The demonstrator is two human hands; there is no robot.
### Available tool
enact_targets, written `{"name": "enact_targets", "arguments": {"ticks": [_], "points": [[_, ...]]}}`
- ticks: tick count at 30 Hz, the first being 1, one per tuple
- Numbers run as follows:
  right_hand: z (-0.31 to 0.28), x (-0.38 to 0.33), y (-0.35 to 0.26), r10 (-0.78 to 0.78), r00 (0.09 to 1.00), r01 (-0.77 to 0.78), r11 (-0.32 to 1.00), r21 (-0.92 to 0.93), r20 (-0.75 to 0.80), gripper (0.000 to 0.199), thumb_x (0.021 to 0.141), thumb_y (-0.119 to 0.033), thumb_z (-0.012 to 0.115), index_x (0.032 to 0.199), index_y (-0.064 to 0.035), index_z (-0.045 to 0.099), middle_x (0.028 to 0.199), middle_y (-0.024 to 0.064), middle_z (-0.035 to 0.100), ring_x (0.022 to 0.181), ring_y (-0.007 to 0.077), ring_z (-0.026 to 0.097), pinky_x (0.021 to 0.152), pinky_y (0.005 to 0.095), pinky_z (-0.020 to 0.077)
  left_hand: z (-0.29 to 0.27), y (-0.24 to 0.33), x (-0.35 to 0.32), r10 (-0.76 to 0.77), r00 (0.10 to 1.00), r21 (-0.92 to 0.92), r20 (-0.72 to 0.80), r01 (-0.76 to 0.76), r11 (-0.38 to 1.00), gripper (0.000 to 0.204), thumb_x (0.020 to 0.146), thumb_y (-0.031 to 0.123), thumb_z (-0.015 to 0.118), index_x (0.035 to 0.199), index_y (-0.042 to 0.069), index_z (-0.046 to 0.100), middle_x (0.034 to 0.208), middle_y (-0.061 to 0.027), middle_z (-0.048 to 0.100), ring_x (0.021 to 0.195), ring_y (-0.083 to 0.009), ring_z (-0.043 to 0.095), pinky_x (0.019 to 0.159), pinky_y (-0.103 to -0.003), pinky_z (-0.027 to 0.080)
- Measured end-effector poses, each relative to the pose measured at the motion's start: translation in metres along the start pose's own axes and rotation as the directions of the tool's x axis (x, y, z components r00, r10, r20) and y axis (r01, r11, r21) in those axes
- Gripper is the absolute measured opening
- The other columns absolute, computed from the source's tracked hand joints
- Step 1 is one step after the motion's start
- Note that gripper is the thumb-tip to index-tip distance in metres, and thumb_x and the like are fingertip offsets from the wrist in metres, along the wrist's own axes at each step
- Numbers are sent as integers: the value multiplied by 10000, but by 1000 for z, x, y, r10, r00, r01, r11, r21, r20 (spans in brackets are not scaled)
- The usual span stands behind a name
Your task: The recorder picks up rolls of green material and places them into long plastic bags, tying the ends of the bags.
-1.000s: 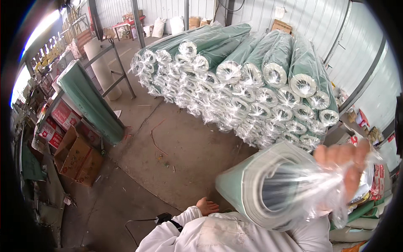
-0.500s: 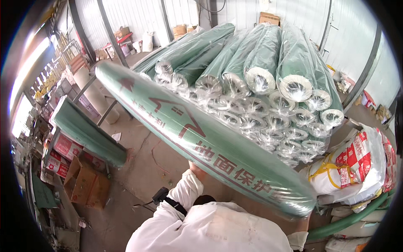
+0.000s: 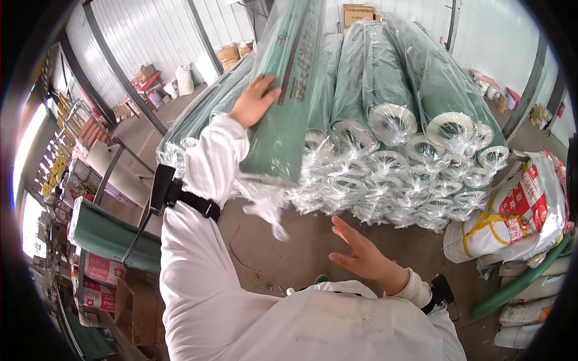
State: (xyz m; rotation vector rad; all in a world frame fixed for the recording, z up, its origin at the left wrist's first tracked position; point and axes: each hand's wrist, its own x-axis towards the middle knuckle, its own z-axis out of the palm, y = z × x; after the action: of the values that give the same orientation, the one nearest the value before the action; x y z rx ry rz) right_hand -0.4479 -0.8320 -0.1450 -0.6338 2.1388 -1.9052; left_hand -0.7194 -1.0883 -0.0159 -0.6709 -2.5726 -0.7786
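Note:
A green roll (image 3: 280,132) wrapped in clear plastic lies on top of the left part of the stack, its near end sticking out toward me and slightly blurred. A twist of loose plastic film (image 3: 268,210) hangs from that end. My left hand (image 3: 256,102) rests on the roll's left side, fingers stretched and a little apart. Below the front of the stack, my right hand (image 3: 364,253) is in the air, open and touching nothing. Several similar wrapped rolls (image 3: 388,90) make up the stack, their pale ring-shaped ends facing me.
White and red sacks (image 3: 512,210) stand right of the stack, beside a green curved tube (image 3: 512,295). At left, another green roll (image 3: 114,237) lies above an open cardboard box (image 3: 138,307). A metal post (image 3: 123,66) rises at back left.
The green roll, earlier held crosswise in front of me, has turned lengthwise and moved onto the stack. My right hand has come off it; my left now lies on its side.

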Motion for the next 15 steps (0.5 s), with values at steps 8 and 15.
{"name": "enact_targets", "arguments": {"ticks": [8,15], "points": [[13,3,51,470,865,-357,824,440,-177,398,848,-129,544,1207,4,434,1216,87,471,1068,168,497,865,254,407,84,-126,-71,-362,830,646,425,2,763,660,747,465,565,1280,117,390,1421,-199,22,1192,-359,345,975,-453,307],[21,-3,52,529,817,-461,838,291,-229,334,840,-152,558,1139,-12,508,1104,76,547,999,145,519,859,268,415,133,-42,-42,-39,770,468,637,-345,813,225,766,191,511,928,89,630,1169,-136,513,828,-231,601,894,-433,367]]}}
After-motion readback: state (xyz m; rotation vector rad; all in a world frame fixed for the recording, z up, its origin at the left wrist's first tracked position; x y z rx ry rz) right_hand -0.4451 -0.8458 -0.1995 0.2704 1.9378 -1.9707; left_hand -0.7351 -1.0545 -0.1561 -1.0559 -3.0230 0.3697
